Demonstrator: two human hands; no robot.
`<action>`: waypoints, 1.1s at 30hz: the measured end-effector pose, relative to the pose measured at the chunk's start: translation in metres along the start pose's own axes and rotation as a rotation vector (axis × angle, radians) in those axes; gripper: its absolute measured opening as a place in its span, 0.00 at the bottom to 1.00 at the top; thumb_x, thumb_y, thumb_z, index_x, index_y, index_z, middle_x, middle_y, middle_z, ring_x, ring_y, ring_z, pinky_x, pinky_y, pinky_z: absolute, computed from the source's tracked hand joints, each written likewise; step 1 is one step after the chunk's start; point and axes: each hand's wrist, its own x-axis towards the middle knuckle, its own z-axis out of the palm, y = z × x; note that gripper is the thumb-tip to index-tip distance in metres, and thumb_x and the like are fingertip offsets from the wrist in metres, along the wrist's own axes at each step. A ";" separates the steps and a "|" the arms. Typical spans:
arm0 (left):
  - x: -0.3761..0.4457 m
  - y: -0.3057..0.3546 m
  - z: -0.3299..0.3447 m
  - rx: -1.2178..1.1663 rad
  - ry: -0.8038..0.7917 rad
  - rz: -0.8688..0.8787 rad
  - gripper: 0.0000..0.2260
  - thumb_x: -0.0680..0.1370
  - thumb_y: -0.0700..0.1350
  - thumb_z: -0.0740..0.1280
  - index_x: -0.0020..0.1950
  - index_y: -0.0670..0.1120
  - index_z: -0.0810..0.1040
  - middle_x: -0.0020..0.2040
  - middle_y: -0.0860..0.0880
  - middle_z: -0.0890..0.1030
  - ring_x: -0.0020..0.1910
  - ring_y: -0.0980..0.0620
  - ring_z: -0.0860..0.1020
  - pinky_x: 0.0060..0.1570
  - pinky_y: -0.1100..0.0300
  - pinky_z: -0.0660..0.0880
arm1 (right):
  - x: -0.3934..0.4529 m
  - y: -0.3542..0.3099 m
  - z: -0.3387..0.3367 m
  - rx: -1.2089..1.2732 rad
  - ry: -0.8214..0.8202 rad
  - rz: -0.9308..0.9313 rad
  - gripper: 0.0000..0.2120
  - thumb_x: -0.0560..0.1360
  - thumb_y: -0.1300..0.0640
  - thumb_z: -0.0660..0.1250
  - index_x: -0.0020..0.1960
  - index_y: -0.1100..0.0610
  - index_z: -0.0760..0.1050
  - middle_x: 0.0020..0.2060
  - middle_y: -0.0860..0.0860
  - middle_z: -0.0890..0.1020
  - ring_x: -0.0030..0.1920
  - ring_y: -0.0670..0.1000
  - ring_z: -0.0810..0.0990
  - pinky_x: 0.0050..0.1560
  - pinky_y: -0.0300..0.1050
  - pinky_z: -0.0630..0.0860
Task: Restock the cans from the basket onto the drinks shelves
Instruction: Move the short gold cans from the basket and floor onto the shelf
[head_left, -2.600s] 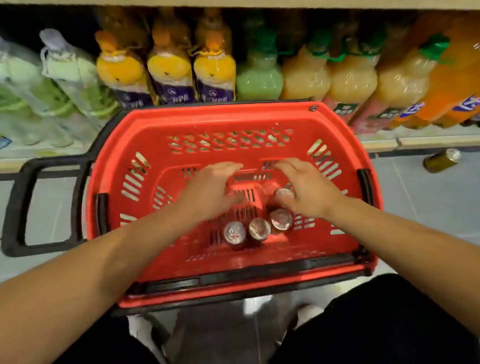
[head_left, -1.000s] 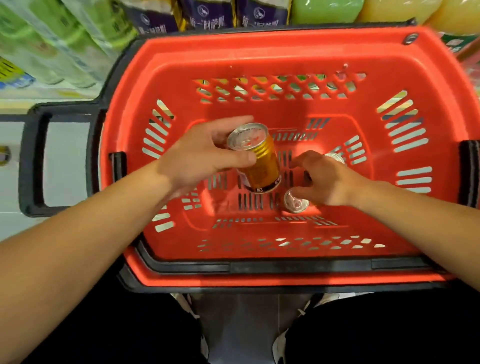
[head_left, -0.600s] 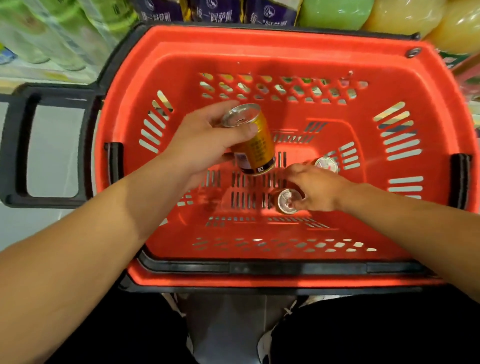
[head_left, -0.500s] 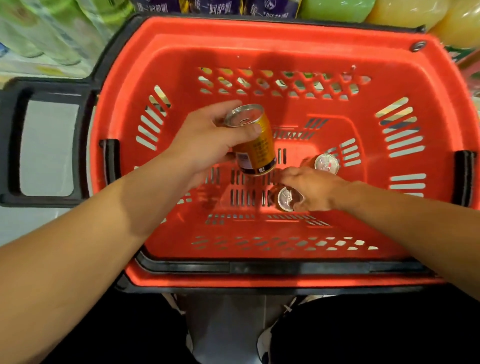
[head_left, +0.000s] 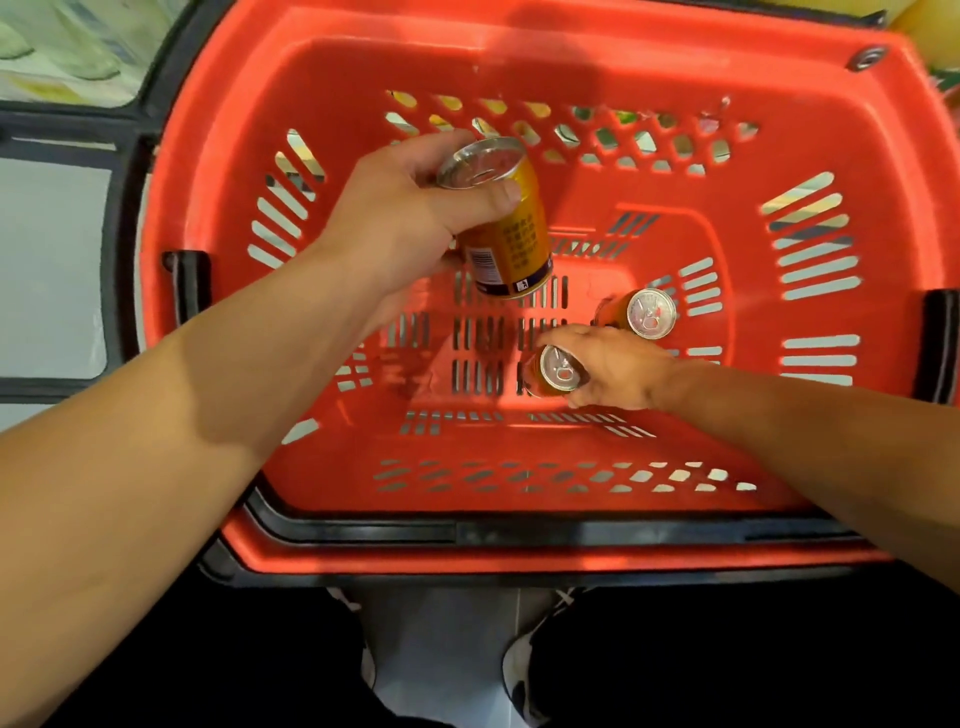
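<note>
Near the middle of the basket floor, a smooth, hard can is gripped round its sides by the right hand. Toward the far wall, a second can, likely full and heavy, is held up by the left hand. A third can stands free by the right wall.

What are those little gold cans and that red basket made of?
The cans look like metal: shiny silver pull-tab lids and glossy printed gold sides. The basket looks like moulded plastic, smooth and slightly glossy, with slotted walls and a black rim strip.
</note>
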 end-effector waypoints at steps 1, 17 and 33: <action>0.000 0.000 -0.001 0.003 -0.001 0.008 0.21 0.71 0.42 0.76 0.63 0.50 0.79 0.56 0.53 0.83 0.53 0.55 0.82 0.55 0.46 0.79 | 0.001 -0.002 -0.003 0.067 0.036 0.023 0.40 0.68 0.53 0.77 0.74 0.49 0.60 0.70 0.50 0.71 0.65 0.53 0.74 0.63 0.48 0.73; -0.103 0.134 -0.055 -0.107 0.100 0.016 0.29 0.70 0.41 0.75 0.70 0.46 0.73 0.55 0.51 0.82 0.54 0.51 0.82 0.51 0.48 0.80 | -0.140 -0.115 -0.183 0.969 0.611 0.215 0.23 0.70 0.61 0.76 0.62 0.53 0.75 0.50 0.47 0.81 0.43 0.40 0.78 0.44 0.34 0.75; -0.364 0.402 -0.134 -0.103 0.097 0.045 0.28 0.72 0.38 0.75 0.71 0.47 0.72 0.62 0.48 0.79 0.58 0.50 0.80 0.49 0.54 0.81 | -0.392 -0.374 -0.425 0.861 0.727 0.255 0.28 0.62 0.43 0.77 0.58 0.53 0.78 0.49 0.50 0.84 0.49 0.49 0.83 0.54 0.52 0.80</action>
